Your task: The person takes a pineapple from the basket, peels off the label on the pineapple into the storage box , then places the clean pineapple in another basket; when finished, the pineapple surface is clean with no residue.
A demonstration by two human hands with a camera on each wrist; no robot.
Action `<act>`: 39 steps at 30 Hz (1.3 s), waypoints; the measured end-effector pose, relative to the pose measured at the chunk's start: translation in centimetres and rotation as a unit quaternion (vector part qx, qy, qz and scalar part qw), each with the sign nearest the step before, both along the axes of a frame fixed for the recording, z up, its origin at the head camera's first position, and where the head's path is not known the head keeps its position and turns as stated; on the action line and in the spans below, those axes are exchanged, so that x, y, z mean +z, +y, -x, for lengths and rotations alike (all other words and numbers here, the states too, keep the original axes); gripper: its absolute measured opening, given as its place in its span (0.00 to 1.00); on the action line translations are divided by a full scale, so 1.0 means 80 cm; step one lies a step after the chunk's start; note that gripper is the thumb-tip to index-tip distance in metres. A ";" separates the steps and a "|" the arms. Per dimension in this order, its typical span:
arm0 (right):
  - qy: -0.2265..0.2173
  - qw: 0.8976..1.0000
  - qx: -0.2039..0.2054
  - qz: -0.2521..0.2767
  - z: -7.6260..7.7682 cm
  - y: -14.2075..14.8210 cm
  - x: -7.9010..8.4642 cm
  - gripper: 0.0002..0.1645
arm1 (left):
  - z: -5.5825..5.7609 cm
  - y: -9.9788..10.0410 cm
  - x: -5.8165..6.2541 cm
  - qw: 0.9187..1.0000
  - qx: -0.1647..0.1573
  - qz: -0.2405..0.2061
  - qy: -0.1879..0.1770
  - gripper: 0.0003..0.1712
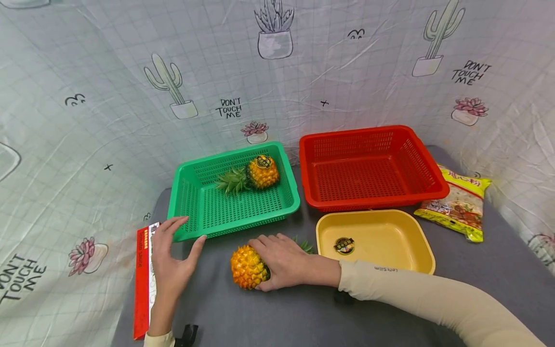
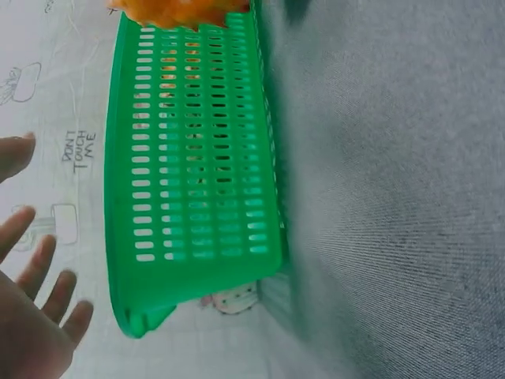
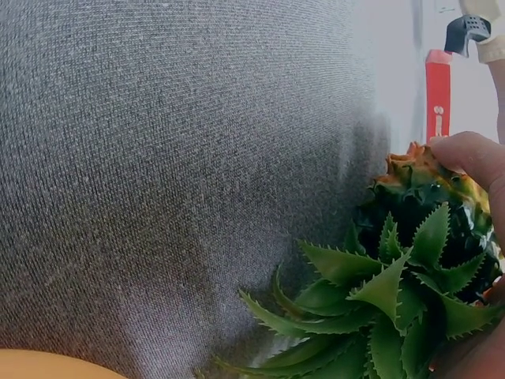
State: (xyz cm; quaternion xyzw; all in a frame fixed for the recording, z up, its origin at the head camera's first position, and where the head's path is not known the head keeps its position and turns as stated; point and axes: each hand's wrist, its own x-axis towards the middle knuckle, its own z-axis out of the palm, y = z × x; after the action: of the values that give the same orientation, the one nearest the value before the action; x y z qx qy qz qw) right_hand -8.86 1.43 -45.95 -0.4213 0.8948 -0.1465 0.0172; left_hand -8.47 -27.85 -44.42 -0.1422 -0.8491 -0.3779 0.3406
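Observation:
My right hand (image 1: 284, 262) grips a pineapple (image 1: 248, 267) by its body, in front of the green basket. Its orange end points left, and its leafy crown (image 3: 379, 308) shows in the right wrist view. My left hand (image 1: 173, 262) holds nothing; thumb and fingers are spread apart near the front left corner of the green basket (image 1: 234, 222). Whether it touches the rim I cannot tell. A second pineapple (image 1: 263, 173) with a black and gold label lies inside that basket, crown to the left.
Right of the green basket stands a red basket (image 1: 375, 200), with a yellow tray (image 1: 377, 241) bearing a dark label in front of it. A yellow food packet (image 1: 459, 202) lies at the far right. A red and white box (image 1: 143, 279) lies along the left edge.

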 end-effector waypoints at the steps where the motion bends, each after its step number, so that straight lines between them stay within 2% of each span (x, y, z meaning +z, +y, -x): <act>1: 0.000 1.000 0.000 -0.001 0.000 0.000 0.000 0.59 | 0.001 -0.002 -0.001 1.000 0.004 -0.009 0.007 0.35; 5: -0.003 1.000 -0.001 0.001 -0.001 0.000 -0.002 0.59 | 0.004 -0.012 -0.008 0.999 0.022 -0.044 0.001 0.39; 13: -0.010 1.000 -0.002 0.003 -0.002 0.000 -0.003 0.59 | 0.013 -0.030 -0.022 0.990 0.054 -0.104 -0.074 0.43; 15: -0.010 1.000 -0.002 0.003 -0.001 0.001 -0.003 0.59 | 0.014 -0.031 -0.025 0.985 0.050 -0.126 -0.104 0.43; 19: -0.011 1.000 -0.004 0.006 0.000 0.001 -0.003 0.58 | 0.018 -0.033 -0.030 0.969 0.029 -0.183 -0.161 0.43; 25: -0.014 1.000 -0.002 0.011 0.001 0.001 -0.001 0.58 | 0.025 -0.035 -0.033 0.952 0.009 -0.238 -0.192 0.42; 29: -0.014 1.000 0.000 0.014 0.001 0.001 0.000 0.58 | 0.028 -0.035 -0.033 0.946 0.002 -0.251 -0.207 0.41; 39: -0.012 1.000 -0.001 0.014 0.001 0.001 -0.002 0.58 | 0.035 -0.037 -0.038 0.937 0.007 -0.256 -0.239 0.42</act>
State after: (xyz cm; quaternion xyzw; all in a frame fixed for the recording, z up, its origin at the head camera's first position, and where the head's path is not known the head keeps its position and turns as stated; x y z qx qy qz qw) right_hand -8.92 1.51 -46.12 -0.4185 0.8931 -0.1636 0.0217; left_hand -11.23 -30.78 -47.46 0.0497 -0.7810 -0.6028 0.1553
